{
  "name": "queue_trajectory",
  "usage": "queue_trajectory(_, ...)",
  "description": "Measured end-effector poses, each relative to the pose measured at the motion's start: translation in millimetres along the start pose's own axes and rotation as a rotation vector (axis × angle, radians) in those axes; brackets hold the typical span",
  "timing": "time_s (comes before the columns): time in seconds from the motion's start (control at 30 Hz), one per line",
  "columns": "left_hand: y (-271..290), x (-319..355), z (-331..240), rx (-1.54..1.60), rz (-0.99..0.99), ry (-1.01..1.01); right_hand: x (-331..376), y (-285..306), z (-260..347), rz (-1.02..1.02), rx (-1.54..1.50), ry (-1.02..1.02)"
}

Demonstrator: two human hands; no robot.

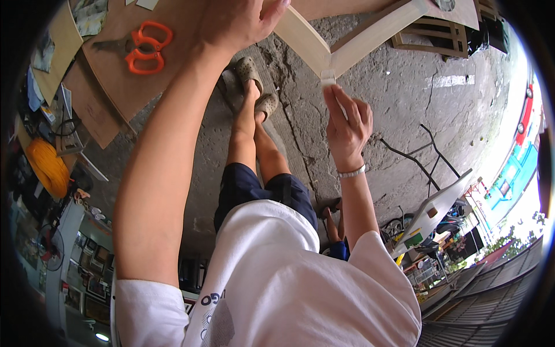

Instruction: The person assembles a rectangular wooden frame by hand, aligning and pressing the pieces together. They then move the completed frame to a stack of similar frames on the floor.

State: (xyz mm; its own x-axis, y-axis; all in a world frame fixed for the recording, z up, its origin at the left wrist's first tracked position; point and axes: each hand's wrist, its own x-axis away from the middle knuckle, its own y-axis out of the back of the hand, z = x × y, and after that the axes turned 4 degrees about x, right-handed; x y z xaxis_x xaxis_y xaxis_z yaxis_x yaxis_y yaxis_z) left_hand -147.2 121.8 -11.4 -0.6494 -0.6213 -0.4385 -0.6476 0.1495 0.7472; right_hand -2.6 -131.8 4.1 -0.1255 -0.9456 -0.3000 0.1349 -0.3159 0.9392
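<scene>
Two pale wooden strips of a frame (304,40) meet in a corner pointing toward me. Across that corner lies a short whitish, see-through strip that looks like tape (328,76). My right hand (350,124), with a metal band on its wrist, is closed, its fingertips pinching the near end of this strip. My left hand (240,23) is at the top edge, its thumb against the left wooden strip. The other left fingers run out of the picture, so their grip is hidden. Left of that forearm, orange-handled scissors (149,47) lie on a brown board.
The brown board (118,69) covers the upper left, above cracked concrete floor (289,110). A slatted wooden frame (433,37) is at the upper right. Thin metal legs (425,156) and a white panel (436,211) stand to the right. Orange coiled material (47,168) is far left.
</scene>
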Motion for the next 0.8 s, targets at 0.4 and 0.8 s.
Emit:
queue_trajectory(0.4, 5.2, -0.6, -3.4, 0.004, 0.008, 0.009, -49.2, -3.7, -8.4, 0.029, -0.060, 0.013)
queue_trajectory(0.8, -4.9, -3.4, 12.3, 0.017, 0.026, 0.032, -67.6, 45.3, -26.5, -0.169, -0.226, -0.232)
